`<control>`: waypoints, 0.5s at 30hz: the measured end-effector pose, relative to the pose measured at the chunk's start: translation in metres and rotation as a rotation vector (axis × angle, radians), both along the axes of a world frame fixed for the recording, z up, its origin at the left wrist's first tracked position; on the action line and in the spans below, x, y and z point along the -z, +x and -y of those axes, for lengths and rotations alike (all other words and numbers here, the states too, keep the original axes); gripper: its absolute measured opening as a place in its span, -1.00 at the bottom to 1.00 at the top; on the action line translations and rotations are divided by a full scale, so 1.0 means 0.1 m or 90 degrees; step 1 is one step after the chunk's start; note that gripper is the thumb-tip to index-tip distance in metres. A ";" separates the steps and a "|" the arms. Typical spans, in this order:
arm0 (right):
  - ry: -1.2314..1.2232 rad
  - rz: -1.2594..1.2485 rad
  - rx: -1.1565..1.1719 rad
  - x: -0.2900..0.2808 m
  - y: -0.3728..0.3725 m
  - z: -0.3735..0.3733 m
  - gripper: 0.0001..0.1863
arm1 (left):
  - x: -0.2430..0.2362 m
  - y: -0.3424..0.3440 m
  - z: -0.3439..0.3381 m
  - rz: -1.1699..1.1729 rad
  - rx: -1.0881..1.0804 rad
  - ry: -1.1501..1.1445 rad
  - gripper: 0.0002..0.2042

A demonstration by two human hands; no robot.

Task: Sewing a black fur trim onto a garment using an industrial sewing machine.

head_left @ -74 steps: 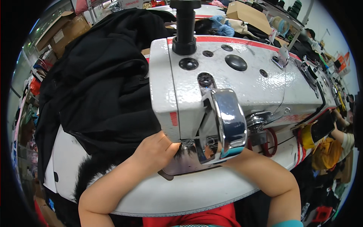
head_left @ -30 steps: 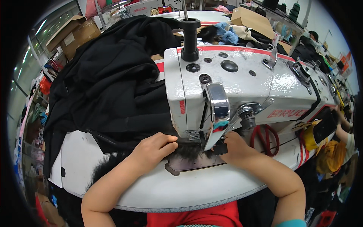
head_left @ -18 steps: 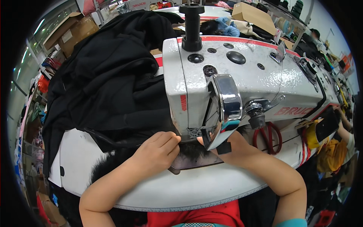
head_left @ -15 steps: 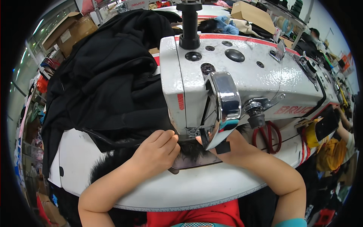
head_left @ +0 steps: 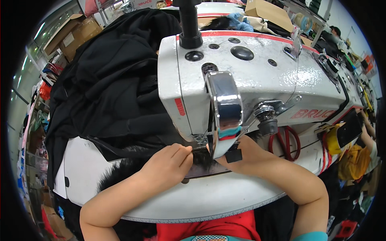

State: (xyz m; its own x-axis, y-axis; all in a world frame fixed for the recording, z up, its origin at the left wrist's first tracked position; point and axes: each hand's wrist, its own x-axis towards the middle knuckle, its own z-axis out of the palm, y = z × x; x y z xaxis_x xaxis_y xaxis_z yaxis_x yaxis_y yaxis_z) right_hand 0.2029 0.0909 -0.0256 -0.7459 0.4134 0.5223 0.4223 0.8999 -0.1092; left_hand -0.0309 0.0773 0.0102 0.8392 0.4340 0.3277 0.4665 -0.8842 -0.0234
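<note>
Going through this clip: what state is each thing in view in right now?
Left hand: fingers curled, beside the needle area.
Right hand: partly hidden behind the chrome guard.
Black garment: crumpled, heaped left of the machine.
Black fur: partly covered by the left forearm.
Sewing machine: upright; running or stopped, cannot tell.
Cardboard box: open.

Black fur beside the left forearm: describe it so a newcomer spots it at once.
Start at the white sewing machine, then go to the black cloth heaped on its left. From the cloth's near edge, look toward the left forearm: the black fur shows there above the white table. Its shaggy fringe of loose hairs sets it apart from the smooth cloth.
</note>
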 end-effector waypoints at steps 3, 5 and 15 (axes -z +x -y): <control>0.041 -0.011 0.005 0.01 -0.02 0.01 -0.93 | 0.05 -0.06 0.01 0.053 -0.024 -0.006 -0.72; 0.036 -0.011 0.008 0.02 -0.02 0.03 -0.92 | 0.08 -0.10 0.02 0.097 -0.033 -0.005 -0.71; -0.323 -0.086 0.030 0.02 -0.25 0.03 -0.90 | 0.11 -0.19 -0.02 0.138 -0.010 -0.029 -0.72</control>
